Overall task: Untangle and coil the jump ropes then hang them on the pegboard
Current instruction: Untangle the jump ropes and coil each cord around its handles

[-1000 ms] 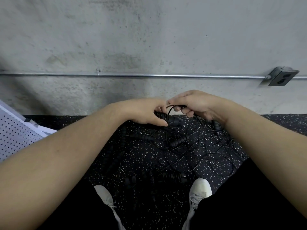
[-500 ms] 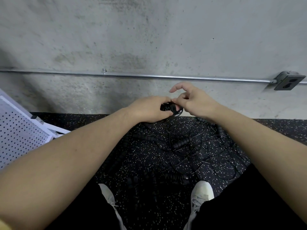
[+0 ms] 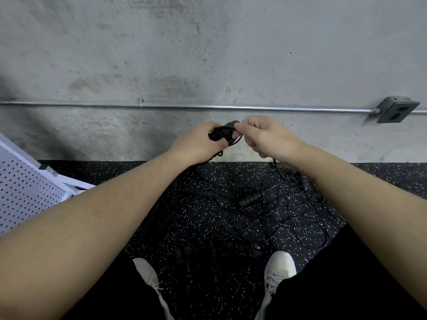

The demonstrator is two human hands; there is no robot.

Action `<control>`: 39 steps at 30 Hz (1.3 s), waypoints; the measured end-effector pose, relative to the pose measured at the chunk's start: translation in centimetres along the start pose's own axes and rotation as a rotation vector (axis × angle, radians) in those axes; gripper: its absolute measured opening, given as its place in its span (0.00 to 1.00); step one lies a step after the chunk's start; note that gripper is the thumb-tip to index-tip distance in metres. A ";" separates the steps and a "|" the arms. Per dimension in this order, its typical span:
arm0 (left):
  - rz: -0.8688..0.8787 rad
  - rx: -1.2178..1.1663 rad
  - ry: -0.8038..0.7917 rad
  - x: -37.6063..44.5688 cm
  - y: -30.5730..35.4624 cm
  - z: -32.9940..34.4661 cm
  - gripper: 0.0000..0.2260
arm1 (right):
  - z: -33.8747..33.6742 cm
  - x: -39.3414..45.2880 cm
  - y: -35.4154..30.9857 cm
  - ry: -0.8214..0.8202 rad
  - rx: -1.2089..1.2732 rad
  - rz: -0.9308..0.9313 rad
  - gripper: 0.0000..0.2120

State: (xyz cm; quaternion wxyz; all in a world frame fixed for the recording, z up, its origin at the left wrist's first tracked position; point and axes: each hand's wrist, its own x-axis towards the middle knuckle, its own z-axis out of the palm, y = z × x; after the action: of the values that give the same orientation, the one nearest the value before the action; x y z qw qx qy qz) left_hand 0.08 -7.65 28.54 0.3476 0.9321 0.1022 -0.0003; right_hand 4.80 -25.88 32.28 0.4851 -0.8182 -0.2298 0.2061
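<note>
My left hand grips a black ribbed jump-rope handle at twelve o'clock, raised in front of the wall. My right hand pinches the thin black cord looping from it. The tangled black jump ropes lie on the speckled rubber floor ahead of my shoes. I expect the cord to be light, springy and slick, so I'd hold by the handles. The white pegboard waits at nine o'clock.

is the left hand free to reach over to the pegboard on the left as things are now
Probably not yet. The left hand grips a black rope handle, with the right hand pinching its cord. Nothing visible blocks the way to the pegboard, though.
</note>
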 end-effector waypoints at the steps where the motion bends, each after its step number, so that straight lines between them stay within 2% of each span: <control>1: -0.001 -0.095 0.003 0.1 0.0 0.1 0.14 | -0.3 -0.1 0.1 -0.015 0.058 0.020 0.12; 5: -0.123 -0.598 0.003 0.3 -0.1 0.0 0.14 | -0.9 -0.3 0.4 -0.115 0.079 0.110 0.11; 10: -0.222 -1.028 -0.036 0.5 0.5 -0.4 0.10 | -1.5 -0.3 1.1 -0.187 0.016 0.123 0.15; 14: -0.251 -1.207 -0.086 -0.2 1.5 -1.9 0.16 | -1.8 -0.4 1.5 -0.181 -0.079 0.052 0.17; 16: -0.218 -1.238 -0.168 -0.8 1.7 -2.4 0.19 | -1.7 -0.2 1.6 -0.144 -0.052 0.031 0.16; 21: -0.147 -1.206 -0.377 -1.4 1.1 -2.7 0.23 | -2.4 0.2 1.8 -0.158 0.179 0.101 0.13; 28: -0.032 -1.080 -0.500 -1.4 0.3 -2.9 0.23 | -3.8 -0.1 1.5 -0.070 0.148 0.182 0.16; 32: -0.056 -0.918 -0.601 -1.1 -0.6 -2.7 0.26 | -4.1 0.1 1.8 -0.074 0.105 0.267 0.19; 36: -0.026 -0.726 -0.555 -1.6 0.3 -2.0 0.18 | -4.5 0.3 2.9 -0.151 0.270 0.372 0.13; 39: 0.093 -0.378 -0.477 -1.7 1.0 -1.3 0.18 | -4.1 0.0 2.6 -0.132 0.330 0.409 0.11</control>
State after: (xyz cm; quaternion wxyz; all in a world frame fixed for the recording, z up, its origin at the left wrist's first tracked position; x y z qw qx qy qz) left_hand -1.50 -7.88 30.25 0.5288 0.8281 -0.0269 -0.1842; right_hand 7.57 -29.83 31.84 0.5441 -0.7423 -0.0541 0.3874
